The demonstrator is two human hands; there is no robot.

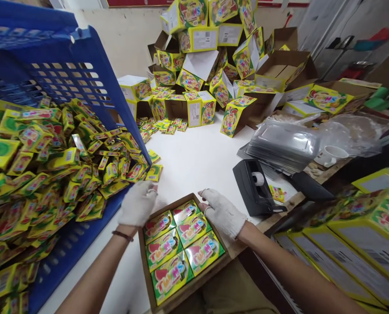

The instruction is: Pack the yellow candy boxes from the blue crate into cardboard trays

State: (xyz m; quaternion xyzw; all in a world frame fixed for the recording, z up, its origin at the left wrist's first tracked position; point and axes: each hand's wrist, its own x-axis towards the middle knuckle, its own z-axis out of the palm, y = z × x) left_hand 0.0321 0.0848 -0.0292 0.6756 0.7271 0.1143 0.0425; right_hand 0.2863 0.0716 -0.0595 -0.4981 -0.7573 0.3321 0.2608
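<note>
A shallow brown carton point(144, 272) lies tilted at the near edge of the table. Several yellow-green TWINS boxes point(171, 279) with watermelon pictures fill it in two columns. My left hand point(137, 204), in a white fingerless glove, is at the carton's far left corner. Its fingers are bent and partly blurred, so I cannot make out anything in them. My right hand point(223, 213), gloved the same way, is beside the carton's far right corner. Its fingers are loosely apart, bare tips toward the rim, and nothing shows between them.
On the left, a blue plastic basket point(106, 83) holds a heap of small yellow-green packets point(63, 159). A black tape dispenser point(247, 187) and stacked clear plastic trays point(282, 141) stand right. Open display boxes point(194, 80) pile up behind; larger cartons point(354, 244) stand at lower right.
</note>
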